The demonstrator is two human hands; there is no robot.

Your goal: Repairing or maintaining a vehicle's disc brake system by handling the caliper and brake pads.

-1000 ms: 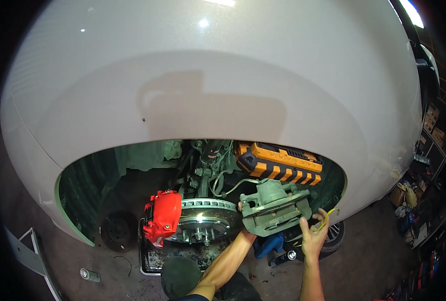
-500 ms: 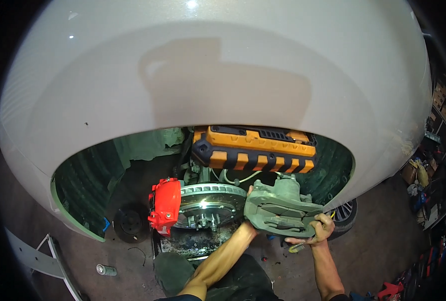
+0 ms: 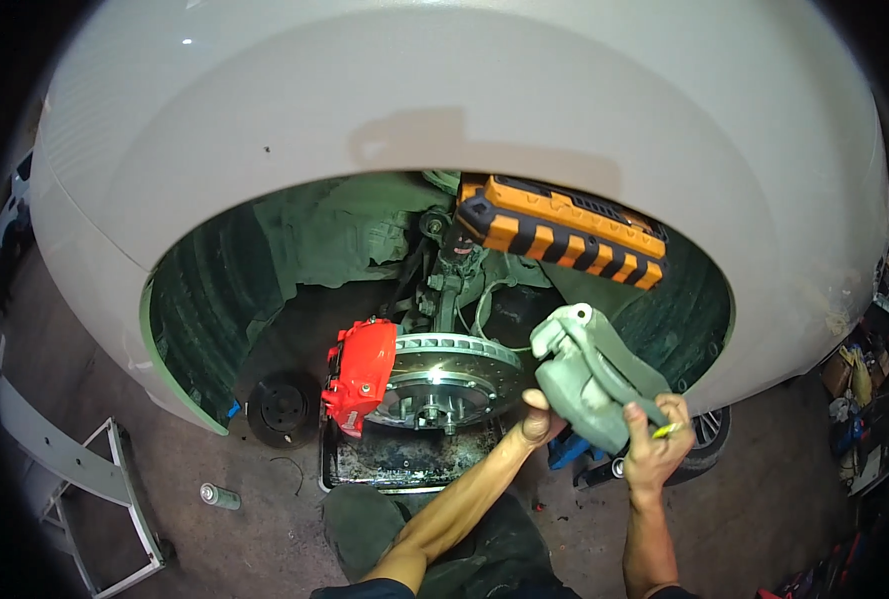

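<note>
The grey brake caliper is up in the air, at three o'clock from the shiny brake disc. The left hand pushes on its lower left side with bent fingers. The right hand wraps around its bottom end. A red caliper sits at nine o'clock on the disc. An orange and black work light hangs at twelve.

Both hands hold a grey-green brake caliper beside the drilled brake disc: left hand under its near end, right hand gripping its lower corner. A red caliper sits on the disc's left; an orange-and-black work light hangs above.
</note>
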